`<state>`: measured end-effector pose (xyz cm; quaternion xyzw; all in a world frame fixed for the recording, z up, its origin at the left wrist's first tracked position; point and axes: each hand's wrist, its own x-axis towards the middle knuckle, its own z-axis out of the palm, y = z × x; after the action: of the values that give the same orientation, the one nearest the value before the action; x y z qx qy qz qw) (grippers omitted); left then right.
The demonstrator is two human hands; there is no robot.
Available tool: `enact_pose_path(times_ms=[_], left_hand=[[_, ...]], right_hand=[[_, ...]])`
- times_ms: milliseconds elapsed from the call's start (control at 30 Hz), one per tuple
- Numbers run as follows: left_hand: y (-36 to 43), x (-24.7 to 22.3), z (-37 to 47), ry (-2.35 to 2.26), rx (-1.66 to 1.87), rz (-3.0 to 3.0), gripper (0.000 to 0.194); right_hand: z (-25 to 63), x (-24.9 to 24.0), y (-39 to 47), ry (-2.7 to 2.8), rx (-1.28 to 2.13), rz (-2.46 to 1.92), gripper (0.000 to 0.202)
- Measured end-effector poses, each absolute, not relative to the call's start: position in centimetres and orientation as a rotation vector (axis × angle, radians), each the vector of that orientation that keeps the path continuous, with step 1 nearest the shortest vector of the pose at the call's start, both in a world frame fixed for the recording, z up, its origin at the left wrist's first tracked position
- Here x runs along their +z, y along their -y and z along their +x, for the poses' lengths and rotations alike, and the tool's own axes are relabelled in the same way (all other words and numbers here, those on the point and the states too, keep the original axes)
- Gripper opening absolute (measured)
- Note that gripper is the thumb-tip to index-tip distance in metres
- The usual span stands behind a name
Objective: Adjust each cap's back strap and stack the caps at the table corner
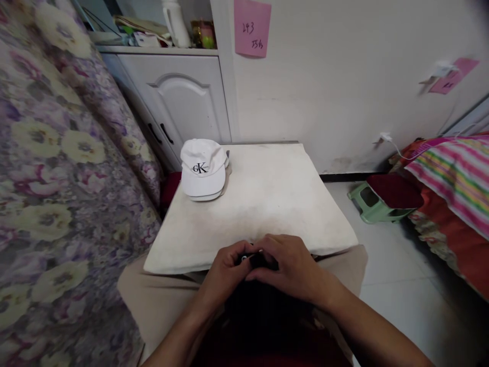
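Near the front edge of the white-covered table, both my hands are close together over my lap. My left hand is closed, with thumb and fingers pinching a dark cloth item that bears a small white mark. From the other side my right hand curls around the same item, fingertips meeting the left ones. Its kind is hard to make out, as my hands hide much of it and it blends into the black below. On the table's far left lies a white cap with dark letters, stacked on at least one other cap.
A flowered curtain hangs at the left, beside a white cabinet with a thermos-like white jug on its shelf. To the right are a green stool with a dark red top and a bed with striped bedding.
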<state>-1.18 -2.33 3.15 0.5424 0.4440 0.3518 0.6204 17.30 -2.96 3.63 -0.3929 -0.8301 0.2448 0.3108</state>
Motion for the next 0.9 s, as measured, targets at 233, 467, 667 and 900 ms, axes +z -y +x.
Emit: enact_pose_path(times_ms=[233, 467, 667, 900], left_hand=[[2.8, 2.5, -1.2, -1.003, 0.786, 1.115, 0.022], [2.8, 2.5, -1.5, -0.967, 0.767, 1.053, 0.027], [2.5, 3.1, -2.0, -0.913, 0.698, 1.169, 0.025], [2.5, 2.7, -2.3, -0.82, 0.763, 1.015, 0.022]], right_hand=[[17.5, 4.1, 3.4, 2.028, 0.779, -1.042, 0.014], [18.7, 3.7, 3.1, 1.458, 1.189, -1.065, 0.007], [18.6, 3.6, 2.8, 1.42, 1.291, -1.033, 0.018], [19.5, 3.1, 2.5, 1.573, 1.426, -0.956, 0.022]])
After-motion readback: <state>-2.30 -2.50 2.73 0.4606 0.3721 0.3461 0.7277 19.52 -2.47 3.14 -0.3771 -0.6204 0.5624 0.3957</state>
